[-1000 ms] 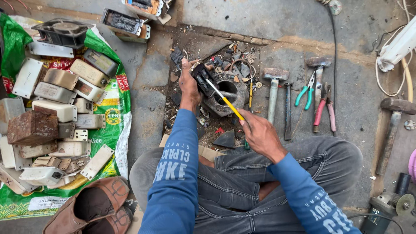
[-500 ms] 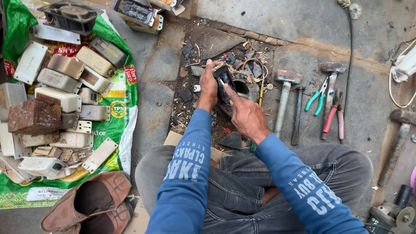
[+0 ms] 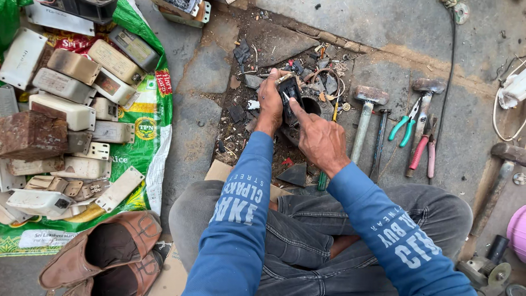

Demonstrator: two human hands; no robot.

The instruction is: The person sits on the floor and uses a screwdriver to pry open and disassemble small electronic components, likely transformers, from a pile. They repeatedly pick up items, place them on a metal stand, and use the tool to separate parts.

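The left hand [image 3: 270, 101] is clamping its grip on a small black part [image 3: 289, 93] above the scrap pile [image 3: 246, 109], while the right hand [image 3: 318, 137] is pressing a pointing finger, other fingers curled, against it.

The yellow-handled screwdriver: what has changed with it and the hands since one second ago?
The right hand put down the screwdriver, which now lies under it, and pokes a finger into the small black part. The left hand still holds that part. Hammers and pliers stayed.
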